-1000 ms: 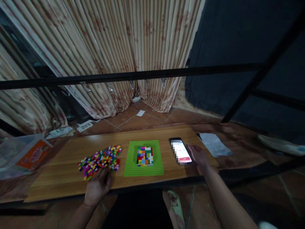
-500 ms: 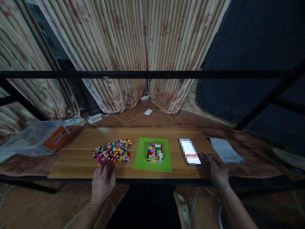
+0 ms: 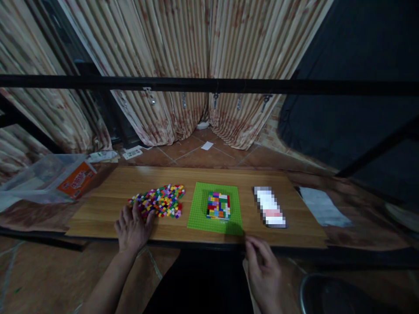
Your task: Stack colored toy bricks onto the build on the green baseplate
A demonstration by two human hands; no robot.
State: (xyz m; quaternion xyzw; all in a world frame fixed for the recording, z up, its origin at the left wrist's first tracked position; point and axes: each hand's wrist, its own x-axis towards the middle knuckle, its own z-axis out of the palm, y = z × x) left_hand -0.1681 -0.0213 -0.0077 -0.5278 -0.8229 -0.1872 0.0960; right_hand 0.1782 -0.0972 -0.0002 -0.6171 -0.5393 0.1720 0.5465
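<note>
My left hand lies flat with its fingers spread on the wooden table, its fingertips touching the near edge of a heap of small coloured bricks. To the right of the heap lies a green baseplate with a multicoloured block of bricks built on it. My right hand hovers below the table's front edge, near the plate's right corner, its fingers loosely curled and holding nothing. A lit phone lies on the table further right.
A clear plastic bag with an orange box sits at the table's left end. A sheet of paper lies beyond the right end. A black metal bar crosses the view above; curtains hang behind. A round dark stool is at bottom right.
My right hand has left the phone and dropped back to the left, below the table's front edge. My left hand has slid forward onto the table up to the brick heap.
</note>
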